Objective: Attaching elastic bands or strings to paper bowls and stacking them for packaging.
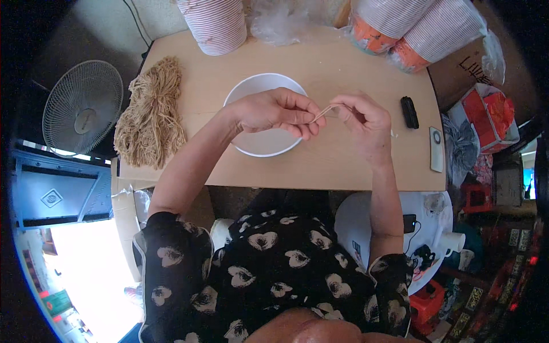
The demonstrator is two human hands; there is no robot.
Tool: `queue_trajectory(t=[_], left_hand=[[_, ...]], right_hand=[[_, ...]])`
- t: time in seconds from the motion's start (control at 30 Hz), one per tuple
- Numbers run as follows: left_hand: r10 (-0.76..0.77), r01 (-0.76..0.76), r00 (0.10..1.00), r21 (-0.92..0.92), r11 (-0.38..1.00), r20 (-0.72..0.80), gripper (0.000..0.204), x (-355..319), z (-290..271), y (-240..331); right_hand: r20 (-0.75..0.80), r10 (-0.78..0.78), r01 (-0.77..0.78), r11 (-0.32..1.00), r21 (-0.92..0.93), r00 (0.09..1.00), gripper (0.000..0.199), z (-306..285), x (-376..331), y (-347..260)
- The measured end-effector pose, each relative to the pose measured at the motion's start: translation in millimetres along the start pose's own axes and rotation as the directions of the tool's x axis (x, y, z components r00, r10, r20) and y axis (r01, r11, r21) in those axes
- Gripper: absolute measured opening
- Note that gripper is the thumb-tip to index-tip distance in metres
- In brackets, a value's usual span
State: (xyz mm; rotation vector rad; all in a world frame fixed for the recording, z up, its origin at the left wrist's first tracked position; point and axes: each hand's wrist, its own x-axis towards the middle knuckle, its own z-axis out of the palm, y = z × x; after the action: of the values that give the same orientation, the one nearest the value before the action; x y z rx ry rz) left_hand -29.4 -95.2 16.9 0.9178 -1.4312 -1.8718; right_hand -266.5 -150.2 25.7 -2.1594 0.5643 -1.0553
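Note:
A thin tan string (325, 111) is stretched in a short span between my two hands, above the right rim of a white bowl (267, 147). My left hand (275, 113) pinches one end between thumb and fingers, with the other fingers curled loosely. My right hand (367, 121) grips the other end with thumb and forefinger, its back partly hiding the fingers. Left of the bowl lies a big bundle of similar tan strings (152, 114), gathered at its middle. The bowl sits under my left hand and wrist, which cover part of it.
Stacked paper bowls (214, 26) and bagged stacks (440, 37) stand along the table's far edge. A black object (409, 112) and a pale remote-like device (436, 150) lie at the right. A fan (84, 114) is at left; a round white side table (354, 220) stands near my right arm.

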Motion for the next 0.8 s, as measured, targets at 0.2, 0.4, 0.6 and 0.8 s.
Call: queue_trajectory(t=[0.2, 0.4, 0.6, 0.8], left_hand=[[0.046, -0.043, 0.989, 0.027, 0.999, -0.138, 0.021, -3, 5, 2], [0.188, -0.150, 0.942, 0.153, 0.977, -0.279, 0.025, -1, 18, -1], [0.228, -0.150, 0.897, 0.225, 0.963, -0.378, 0.021, 1, 26, -3], [0.201, -0.133, 0.882, 0.184, 0.974, -0.426, 0.018, 5, 23, -10]], right_hand=[[-0.122, 0.259, -0.240, 0.959, 0.154, 0.958, 0.007, 7, -8, 6], [-0.131, 0.327, -0.273, 0.908, 0.318, 0.936, 0.006, 22, -14, 25], [-0.086, 0.353, -0.309, 0.893, 0.327, 0.931, 0.006, 29, -18, 26], [-0.029, 0.370, -0.353, 0.906, 0.235, 0.929, 0.009, 24, -23, 17]])
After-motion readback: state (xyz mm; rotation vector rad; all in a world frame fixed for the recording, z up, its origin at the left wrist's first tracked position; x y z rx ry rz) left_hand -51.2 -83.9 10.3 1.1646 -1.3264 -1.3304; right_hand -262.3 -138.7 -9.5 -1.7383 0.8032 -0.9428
